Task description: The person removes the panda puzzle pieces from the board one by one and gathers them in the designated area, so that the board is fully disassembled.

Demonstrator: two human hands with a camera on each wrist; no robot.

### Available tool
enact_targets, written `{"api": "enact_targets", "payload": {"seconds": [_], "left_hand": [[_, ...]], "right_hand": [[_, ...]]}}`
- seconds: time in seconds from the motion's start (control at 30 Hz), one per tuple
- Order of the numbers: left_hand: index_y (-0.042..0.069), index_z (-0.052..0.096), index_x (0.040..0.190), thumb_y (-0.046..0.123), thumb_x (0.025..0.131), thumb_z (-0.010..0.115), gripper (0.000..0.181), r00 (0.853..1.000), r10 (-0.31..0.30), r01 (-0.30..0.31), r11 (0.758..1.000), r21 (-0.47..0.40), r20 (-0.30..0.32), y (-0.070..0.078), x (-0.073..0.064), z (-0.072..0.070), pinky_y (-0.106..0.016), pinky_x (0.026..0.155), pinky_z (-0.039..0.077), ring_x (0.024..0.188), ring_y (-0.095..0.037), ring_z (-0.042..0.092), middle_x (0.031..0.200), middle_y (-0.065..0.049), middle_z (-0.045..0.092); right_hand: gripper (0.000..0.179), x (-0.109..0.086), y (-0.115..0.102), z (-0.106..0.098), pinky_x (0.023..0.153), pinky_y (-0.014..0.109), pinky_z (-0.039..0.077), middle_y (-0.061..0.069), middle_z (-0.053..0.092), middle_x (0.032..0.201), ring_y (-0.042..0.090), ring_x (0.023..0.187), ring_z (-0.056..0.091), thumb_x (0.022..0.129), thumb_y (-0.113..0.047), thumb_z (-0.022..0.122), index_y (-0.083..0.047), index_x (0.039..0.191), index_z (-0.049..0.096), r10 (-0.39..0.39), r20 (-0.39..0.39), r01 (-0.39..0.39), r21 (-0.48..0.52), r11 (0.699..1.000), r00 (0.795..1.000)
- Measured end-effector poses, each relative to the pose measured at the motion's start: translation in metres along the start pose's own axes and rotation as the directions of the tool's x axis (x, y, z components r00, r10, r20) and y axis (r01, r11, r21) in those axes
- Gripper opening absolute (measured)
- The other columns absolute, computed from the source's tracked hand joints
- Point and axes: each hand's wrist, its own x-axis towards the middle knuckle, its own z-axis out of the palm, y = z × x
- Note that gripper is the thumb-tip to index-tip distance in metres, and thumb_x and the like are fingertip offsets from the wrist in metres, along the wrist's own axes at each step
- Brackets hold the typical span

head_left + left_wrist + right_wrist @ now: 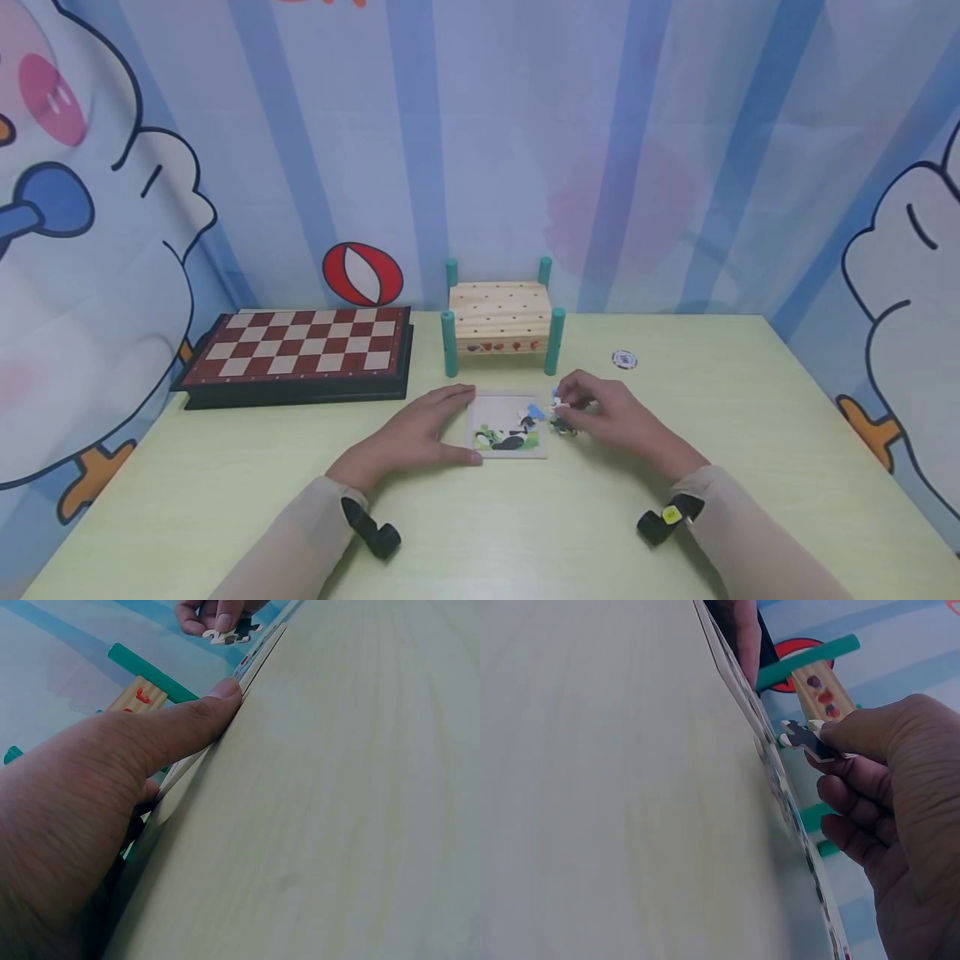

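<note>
A square jigsaw puzzle board (510, 457) lies flat on the table, partly filled along its near side with a green, black and white picture. My left hand (416, 432) rests at its left edge, thumb at the near corner and fingertips at the far one, fingers fairly straight. Between thumb and fingertips my right hand (615, 421) pinches a puzzle piece (808, 741), dark with white parts, above the board's right side. Loose puzzle pieces (564, 428) lie beside the board, partly hidden under the right hand.
Behind the board stands a small wooden stand (501, 308) with green posts. A checkered board (307, 343) on a black case sits at the back left. One round chip (624, 359) lies to the right. A printed curtain (480, 150) hangs behind the table (480, 533).
</note>
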Motion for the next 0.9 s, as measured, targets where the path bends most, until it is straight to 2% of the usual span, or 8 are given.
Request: {"api": "enact_targets", "payload": {"seconds": [0.2,0.4,0.63,0.9], "left_hand": [[0.02,0.035,0.158,0.076,0.076,0.067,0.104,1.0,-0.005,0.005,1.0,0.009,0.001,-0.001,0.0,0.001,-0.043,0.121,0.025,0.149,-0.016,0.025,0.162,0.007,0.031],[0.021,0.035,0.158,0.078,0.076,0.066,0.105,1.0,-0.006,0.006,1.0,0.015,0.003,-0.002,0.001,0.002,-0.042,0.121,0.025,0.149,-0.015,0.025,0.162,0.007,0.03],[0.02,0.035,0.158,0.077,0.076,0.067,0.105,1.0,0.001,-0.001,1.0,0.009,-0.002,-0.002,0.001,0.001,-0.044,0.121,0.026,0.149,-0.017,0.026,0.162,0.006,0.031],[0.021,0.035,0.158,0.078,0.076,0.066,0.105,1.0,-0.002,0.002,1.0,0.004,0.003,-0.002,0.0,0.001,-0.045,0.121,0.026,0.15,-0.018,0.025,0.162,0.006,0.031]], "right_hand": [[0.017,-0.015,0.011,-0.013,0.082,0.039,0.055,-0.013,0.07,0.09,0.011,0.091,0.067,0.093,-0.016,0.073,-0.017,0.108,0.064,0.018,-0.029,-0.019,-0.021,1.0,0.999],[0.016,-0.026,0.017,-0.023,0.072,0.031,0.054,-0.012,0.071,0.086,0.011,0.081,0.065,0.092,-0.016,0.075,-0.016,0.105,0.067,0.024,-0.044,-0.026,-0.05,0.998,0.999],[0.008,-0.031,0.022,-0.03,0.068,0.027,0.051,-0.014,0.069,0.086,0.011,0.077,0.059,0.092,-0.023,0.075,-0.025,0.091,0.068,0.098,-0.047,-0.102,-0.105,0.989,0.994],[0.009,-0.032,0.022,-0.031,0.069,0.029,0.049,-0.012,0.069,0.086,0.013,0.077,0.058,0.092,-0.024,0.075,-0.024,0.089,0.067,0.147,-0.024,-0.148,-0.102,0.984,0.989]]}}
